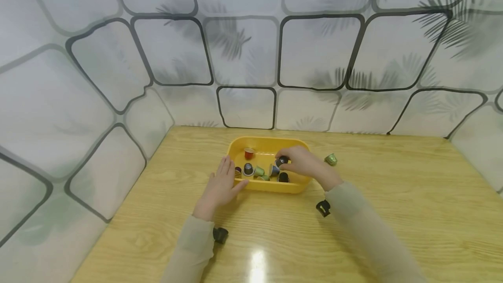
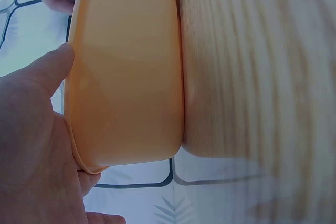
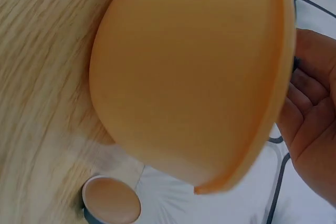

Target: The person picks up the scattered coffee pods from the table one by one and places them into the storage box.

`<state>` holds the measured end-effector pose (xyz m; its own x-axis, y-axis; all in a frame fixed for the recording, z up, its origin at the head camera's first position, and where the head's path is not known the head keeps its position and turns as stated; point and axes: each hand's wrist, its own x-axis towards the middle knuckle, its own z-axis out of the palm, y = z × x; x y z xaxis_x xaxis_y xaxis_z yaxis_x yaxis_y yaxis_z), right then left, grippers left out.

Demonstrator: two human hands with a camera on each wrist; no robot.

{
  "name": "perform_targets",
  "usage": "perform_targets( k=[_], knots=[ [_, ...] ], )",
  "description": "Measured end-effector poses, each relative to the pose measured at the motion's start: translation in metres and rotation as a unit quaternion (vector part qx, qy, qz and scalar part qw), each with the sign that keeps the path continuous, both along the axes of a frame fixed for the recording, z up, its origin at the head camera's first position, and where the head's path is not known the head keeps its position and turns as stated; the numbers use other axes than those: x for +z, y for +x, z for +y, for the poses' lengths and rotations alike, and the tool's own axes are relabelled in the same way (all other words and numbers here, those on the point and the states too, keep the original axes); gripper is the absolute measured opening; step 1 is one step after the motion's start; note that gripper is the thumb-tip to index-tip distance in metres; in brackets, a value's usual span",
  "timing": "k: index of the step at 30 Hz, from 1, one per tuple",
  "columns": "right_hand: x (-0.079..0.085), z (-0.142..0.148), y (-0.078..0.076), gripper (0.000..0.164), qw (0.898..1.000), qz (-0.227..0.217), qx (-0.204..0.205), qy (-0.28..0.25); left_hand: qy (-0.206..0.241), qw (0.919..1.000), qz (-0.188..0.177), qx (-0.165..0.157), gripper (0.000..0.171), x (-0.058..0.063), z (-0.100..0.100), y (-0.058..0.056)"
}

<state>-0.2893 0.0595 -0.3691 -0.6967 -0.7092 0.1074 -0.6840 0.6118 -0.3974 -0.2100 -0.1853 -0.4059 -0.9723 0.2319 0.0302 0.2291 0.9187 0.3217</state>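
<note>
A yellow plastic tray (image 1: pixel 291 188) holds several coffee capsules, among them a red one (image 1: pixel 249 153), a grey one (image 1: pixel 248 169), a pale green one (image 1: pixel 259 171), a blue-grey one (image 1: pixel 273 170) and a black one (image 1: pixel 283 177). Reaching over the tray's right part, my right hand (image 1: pixel 302 162) pinches a dark coffee capsule (image 1: pixel 282 160) between thumb and fingers. My left hand (image 1: pixel 221 185) rests on the tray's left end with fingers straight, its thumb along the near rim. In the left wrist view that thumb (image 2: pixel 50 69) touches the rim.
On the wooden table (image 1: pixel 393 187), a green capsule (image 1: pixel 331 159) lies just right of the tray. A patterned cloth wall (image 1: pixel 246 108) closes off the back and both sides. Black wrist mounts (image 1: pixel 323 208) show beside each sleeve.
</note>
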Motion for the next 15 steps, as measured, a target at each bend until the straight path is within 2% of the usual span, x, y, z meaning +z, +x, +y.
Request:
perform_targets(
  k=[5,15],
  knots=[
    [-0.002,-0.015,-0.006,0.028,1.000,0.012,-0.001,0.009,0.006,1.0000,0.002,0.002,0.078,-0.002,0.000,-0.001],
    [-0.011,-0.040,-0.016,0.029,1.000,0.002,-0.004,0.024,0.015,0.9998,0.008,-0.004,0.078,-0.001,0.000,0.000]
  ],
)
